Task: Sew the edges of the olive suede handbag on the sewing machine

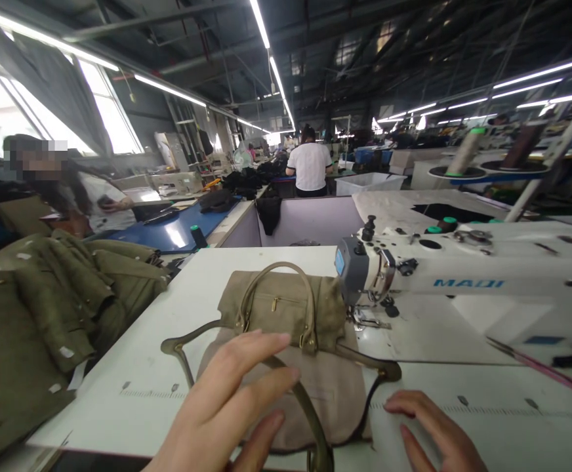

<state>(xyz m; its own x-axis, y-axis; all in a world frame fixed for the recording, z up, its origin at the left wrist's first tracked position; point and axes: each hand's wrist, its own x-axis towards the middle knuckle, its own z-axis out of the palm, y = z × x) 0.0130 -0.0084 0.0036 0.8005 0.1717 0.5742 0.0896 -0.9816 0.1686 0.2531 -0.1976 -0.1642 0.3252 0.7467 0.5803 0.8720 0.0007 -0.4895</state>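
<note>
Head view: our olive bag (323,370) lies ahead on the table (133,357), long axis running away; our left hand (231,396), fingers parted, covers its near handle (311,413), closer than our loosely curled, empty right hand (433,429).

I had my left hand (237,387) spread over the near handle (310,419) of the olive bag (286,321), by the tabletop's (133,367) front edge; whether I touched it was unclear. My right hand (436,426), fingers bent, was just beside the bag, near that edge. A sewing machine (468,262) stood toward the right edge, olive pieces (69,308) lay heaped along the left, and a person in white (310,164) was well beyond the far edge.
</note>
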